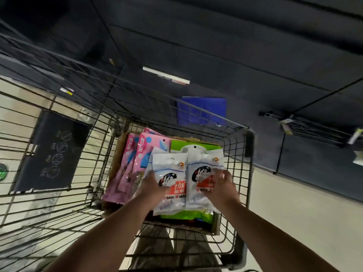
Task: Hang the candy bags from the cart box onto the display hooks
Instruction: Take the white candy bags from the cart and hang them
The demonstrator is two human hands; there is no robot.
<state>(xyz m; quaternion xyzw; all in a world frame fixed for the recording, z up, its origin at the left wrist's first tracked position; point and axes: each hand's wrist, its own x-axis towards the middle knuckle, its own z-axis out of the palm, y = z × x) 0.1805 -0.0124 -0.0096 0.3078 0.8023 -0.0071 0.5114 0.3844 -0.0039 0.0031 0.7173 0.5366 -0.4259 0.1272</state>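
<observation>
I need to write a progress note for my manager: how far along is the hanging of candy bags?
Done: nothing visible yet; the hooks in view hold no bags. In hand: the left hand grips one white bag and the right hand a second white bag, above the box in the cart. Left: hanging these two, then the pink bags and green bag lying in the box.

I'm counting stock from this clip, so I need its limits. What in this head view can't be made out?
Head view:
- Green bag: its print is covered by the left white bag and the right white bag.
- Pink bags: the count is unclear because they overlap.
- Cart box: mostly hidden under the bags.
- Display hooks: dark, blurred and cut off by the right edge.
- Lower bag corners: covered by the left hand and the right hand.
</observation>
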